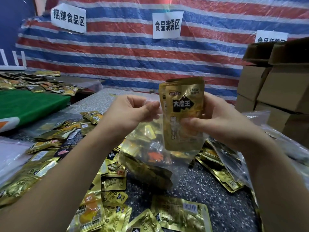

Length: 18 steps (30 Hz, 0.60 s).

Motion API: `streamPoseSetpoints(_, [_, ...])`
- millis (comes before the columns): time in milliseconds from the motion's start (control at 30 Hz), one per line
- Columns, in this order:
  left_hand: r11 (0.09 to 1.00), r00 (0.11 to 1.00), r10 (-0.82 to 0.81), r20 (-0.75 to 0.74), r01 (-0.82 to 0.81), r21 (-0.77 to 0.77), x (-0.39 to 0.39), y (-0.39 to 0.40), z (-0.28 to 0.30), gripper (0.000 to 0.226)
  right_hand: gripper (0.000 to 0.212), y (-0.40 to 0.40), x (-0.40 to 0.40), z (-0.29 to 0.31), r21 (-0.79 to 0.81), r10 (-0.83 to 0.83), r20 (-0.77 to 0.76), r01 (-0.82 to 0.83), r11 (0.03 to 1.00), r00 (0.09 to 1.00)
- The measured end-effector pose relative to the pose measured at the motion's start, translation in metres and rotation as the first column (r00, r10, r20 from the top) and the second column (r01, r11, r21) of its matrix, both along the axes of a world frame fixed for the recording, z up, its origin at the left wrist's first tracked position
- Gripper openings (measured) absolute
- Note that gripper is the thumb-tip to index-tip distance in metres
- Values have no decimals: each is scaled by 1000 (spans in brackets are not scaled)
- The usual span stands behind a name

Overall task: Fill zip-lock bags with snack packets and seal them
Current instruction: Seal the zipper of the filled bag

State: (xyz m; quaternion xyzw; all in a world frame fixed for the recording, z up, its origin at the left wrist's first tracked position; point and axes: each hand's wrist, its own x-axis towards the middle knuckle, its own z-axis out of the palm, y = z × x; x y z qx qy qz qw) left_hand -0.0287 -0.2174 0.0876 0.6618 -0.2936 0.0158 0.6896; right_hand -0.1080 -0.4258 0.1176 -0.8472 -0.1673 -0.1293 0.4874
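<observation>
— How's the light?
— Even and fairly bright, apparently from overhead. Shadows are soft: a faint one under the clear zip-lock bag [150,158] on the speckled table [209,190].
— Any glare?
— Plenty. The gold snack packets [182,114] throw back white and yellow sheen, and the plastic sheet over the striped tarp [133,52] glints in creases, hazing the paper signs [167,25].
— Sharpness?
— The held packets' big characters read clearly; the small print is smeared. The near forearms and the near loose packets [107,208] are soft.
— Distortion?
— Wide-angle bending: the tarp stripes curve, and the cardboard boxes [274,87] at far right lean. The far left corner is darker.
</observation>
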Motion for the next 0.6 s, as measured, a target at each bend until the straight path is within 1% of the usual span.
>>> streamPoseSetpoints(100, [1000,999,-12,29,12,0,-2,-3,0,26,37,-3,-2,2,12,-31,-32,31,999,999])
streamPoseSetpoints(167, [1000,998,-27,52,27,1,-3,-5,-1,32,35,-5,-2,3,-11,-54,-35,53,999,998])
streamPoseSetpoints(200, [999,998,-33,62,33,2,-3,-6,-1,35,34,-5,-2,3,-39,-65,-33,63,997,997])
streamPoseSetpoints(300, [999,994,-37,100,35,14,-5,-9,-4,39,33,-7,-3,3,-189,-83,-48,73,979,995])
streamPoseSetpoints(467, [996,987,-86,137,83,27,-6,-13,-7,39,29,-4,-2,1,-304,-119,-91,86,949,989])
streamPoseSetpoints(600, [995,979,-44,199,24,100,-7,-14,-9,41,18,-2,-5,1,-450,-104,-84,55,891,991])
